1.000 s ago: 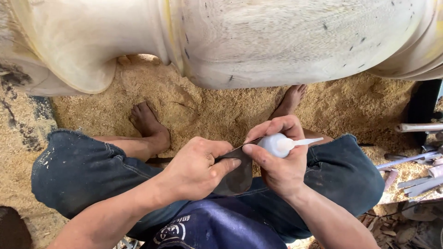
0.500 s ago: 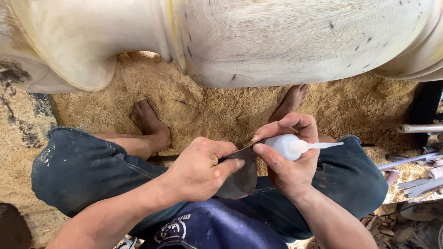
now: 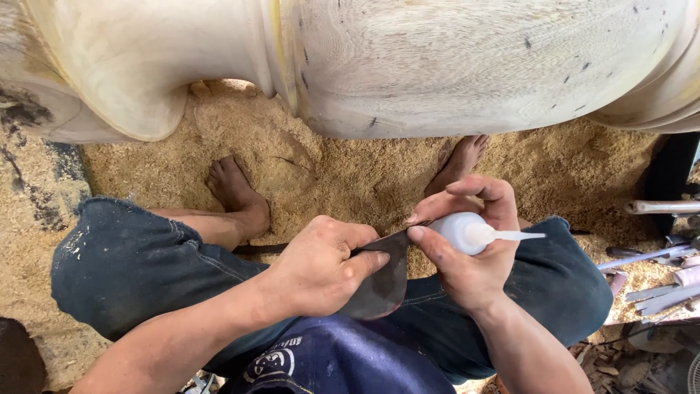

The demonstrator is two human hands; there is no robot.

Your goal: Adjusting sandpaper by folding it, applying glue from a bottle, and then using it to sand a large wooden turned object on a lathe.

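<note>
Scraper blade (image 3: 383,281) pinched in the left hand (image 3: 321,266) wants steady support while the right hand (image 3: 467,259), gripping a white glue bottle (image 3: 467,232), works carefully at its edge.

Dark curved blade (image 3: 383,281), possibly metal, held over lap; small white nozzle bottle (image 3: 467,232) lying sideways, tip pointing right.

Rolled dusty dark jeans (image 3: 124,270), printed navy shirt (image 3: 343,365), bare feet (image 3: 237,190)
</note>
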